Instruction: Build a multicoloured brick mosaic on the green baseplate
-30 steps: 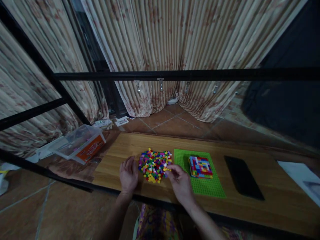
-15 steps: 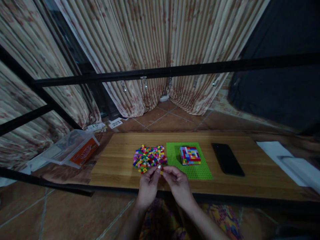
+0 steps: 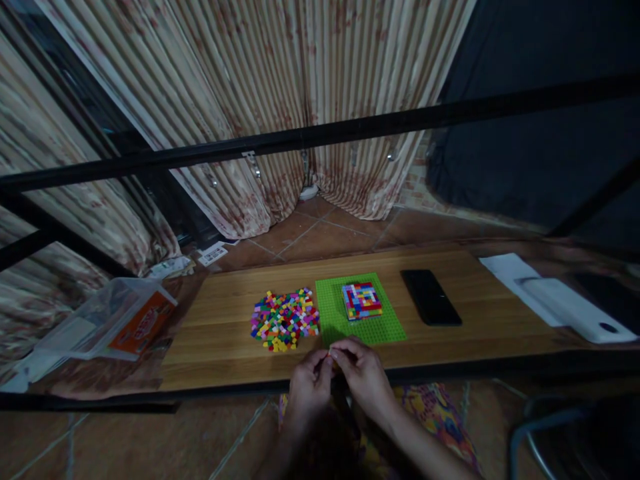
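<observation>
My left hand point(image 3: 311, 380) and my right hand point(image 3: 361, 370) meet at the table's near edge, fingertips pinched together. Small building bricks are held between them, mostly covered by the fingers; only a tiny light and orange bit shows. Just beyond my left hand spreads a loose pile of multicoloured bricks point(image 3: 285, 319). A green baseplate point(image 3: 327, 303) lies beyond my right hand. On it stands a square, layered block of bricks point(image 3: 362, 301) in red, blue, white and yellow.
The wooden table point(image 3: 210, 333) also bears a black phone or tablet point(image 3: 431, 297) on the right. A clear plastic box point(image 3: 120, 307) with an orange label stands left of it. White paper and a white device point(image 3: 575, 310) lie at the right. A black rail point(image 3: 280, 141) crosses behind.
The view has turned to the right. My hands have drawn nearer to the table's front edge and closer together; the white and yellow bricks seen in them are now mostly hidden.
</observation>
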Available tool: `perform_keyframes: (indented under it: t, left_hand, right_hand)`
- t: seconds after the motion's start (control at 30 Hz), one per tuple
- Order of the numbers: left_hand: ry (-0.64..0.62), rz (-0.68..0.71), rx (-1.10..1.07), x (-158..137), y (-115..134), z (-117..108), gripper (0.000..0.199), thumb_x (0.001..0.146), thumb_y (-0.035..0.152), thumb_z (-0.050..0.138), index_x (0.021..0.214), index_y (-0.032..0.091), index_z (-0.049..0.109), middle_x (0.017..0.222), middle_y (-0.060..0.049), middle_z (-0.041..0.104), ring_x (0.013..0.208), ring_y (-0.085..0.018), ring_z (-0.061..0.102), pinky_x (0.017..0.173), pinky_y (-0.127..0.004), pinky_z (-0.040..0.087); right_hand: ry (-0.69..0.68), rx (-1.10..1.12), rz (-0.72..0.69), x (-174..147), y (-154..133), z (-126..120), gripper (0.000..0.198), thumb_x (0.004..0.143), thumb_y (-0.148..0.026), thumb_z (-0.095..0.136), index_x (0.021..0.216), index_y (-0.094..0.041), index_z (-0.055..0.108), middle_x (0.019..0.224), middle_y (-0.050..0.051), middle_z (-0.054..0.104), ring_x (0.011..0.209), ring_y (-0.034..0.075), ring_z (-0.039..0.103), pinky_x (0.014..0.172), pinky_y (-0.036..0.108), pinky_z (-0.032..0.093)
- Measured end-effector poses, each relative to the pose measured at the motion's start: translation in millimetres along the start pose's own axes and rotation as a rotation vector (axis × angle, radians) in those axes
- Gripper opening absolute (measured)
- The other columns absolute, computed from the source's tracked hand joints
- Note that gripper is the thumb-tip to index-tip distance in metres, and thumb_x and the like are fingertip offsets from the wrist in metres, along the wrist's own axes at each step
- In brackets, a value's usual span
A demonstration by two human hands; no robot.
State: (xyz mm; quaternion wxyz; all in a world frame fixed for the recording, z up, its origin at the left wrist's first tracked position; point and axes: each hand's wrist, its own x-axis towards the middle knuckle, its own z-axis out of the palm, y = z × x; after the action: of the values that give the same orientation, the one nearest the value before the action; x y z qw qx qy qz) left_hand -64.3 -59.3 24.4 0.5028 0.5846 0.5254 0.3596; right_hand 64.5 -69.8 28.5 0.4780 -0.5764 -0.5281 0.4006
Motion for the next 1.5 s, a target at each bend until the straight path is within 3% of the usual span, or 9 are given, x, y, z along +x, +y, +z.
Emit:
perform_keyframes:
  t: [0.13,0.47,0.57,0.7,0.8,1.03,1.5]
  left_hand:
    - [0.003,-0.052,0.052,0.5,3.4,10.3,0.031,0.083,0.037,0.052,0.091,0.014,0.07,0.076,-0.006,0.069,0.066,-0.017,0.064,0.063,-0.025,0.049]
    - [0.018,-0.081,0.07,5.3,3.6,21.7,0.03,0.083,0.041,0.053,0.082,0.015,0.07,0.066,-0.003,0.065,0.059,-0.014,0.058,0.056,-0.023,0.044]
    - [0.071,-0.086,0.028,10.6,-1.1,15.5,0.033,0.082,0.045,0.055,0.082,0.015,0.068,0.066,-0.003,0.064,0.059,-0.015,0.058,0.055,-0.023,0.046]
    - [0.196,-0.033,-0.041,19.9,-14.6,-2.5,0.042,0.079,0.054,0.059,0.09,0.014,0.068,0.08,-0.006,0.069,0.072,-0.018,0.064,0.065,-0.027,0.052]
    - [0.25,-0.05,-0.004,24.4,-25.9,-12.3,0.047,0.08,0.057,0.058,0.096,0.014,0.068,0.078,-0.006,0.068,0.068,-0.018,0.064,0.062,-0.028,0.052]
    - [0.199,0.1,0.197,21.9,-28.5,-12.6,0.033,0.088,0.045,0.052,0.097,0.018,0.068,0.089,-0.006,0.071,0.081,-0.019,0.065,0.075,-0.029,0.051]
    - [0.187,0.103,0.242,21.0,-18.0,-14.8,0.028,0.088,0.039,0.052,0.098,0.02,0.069,0.091,-0.006,0.072,0.082,-0.02,0.066,0.08,-0.031,0.052]
  right_hand:
    - [0.032,-0.011,-0.006,-2.6,5.6,-7.9,0.02,0.087,-0.032,0.054,0.082,-0.02,0.068,0.082,0.004,0.066,0.081,0.019,0.062,0.076,0.03,0.047]
    - [0.079,0.014,-0.017,-4.5,10.7,-18.1,0.021,0.087,-0.035,0.056,0.083,-0.02,0.069,0.082,0.004,0.066,0.08,0.019,0.062,0.074,0.029,0.047]
    - [0.132,-0.007,-0.053,1.9,15.3,-28.6,0.023,0.087,-0.038,0.056,0.085,-0.022,0.071,0.088,0.005,0.068,0.084,0.019,0.063,0.077,0.031,0.048]
    - [0.273,-0.082,-0.132,23.5,24.7,-51.8,0.023,0.086,-0.04,0.057,0.089,-0.022,0.072,0.092,0.006,0.07,0.089,0.021,0.064,0.083,0.034,0.048]
    - [0.298,-0.152,-0.168,41.0,29.8,-62.8,0.022,0.086,-0.038,0.056,0.09,-0.023,0.072,0.092,0.006,0.071,0.088,0.021,0.065,0.083,0.035,0.049]
    - [0.246,-0.257,-0.167,57.4,36.2,-57.8,0.021,0.086,-0.034,0.054,0.086,-0.023,0.072,0.092,0.006,0.071,0.087,0.021,0.065,0.084,0.035,0.049]
    - [0.334,-0.289,-0.107,58.3,33.7,-51.7,0.022,0.083,-0.034,0.055,0.09,-0.022,0.073,0.096,0.007,0.074,0.087,0.023,0.069,0.084,0.039,0.052]
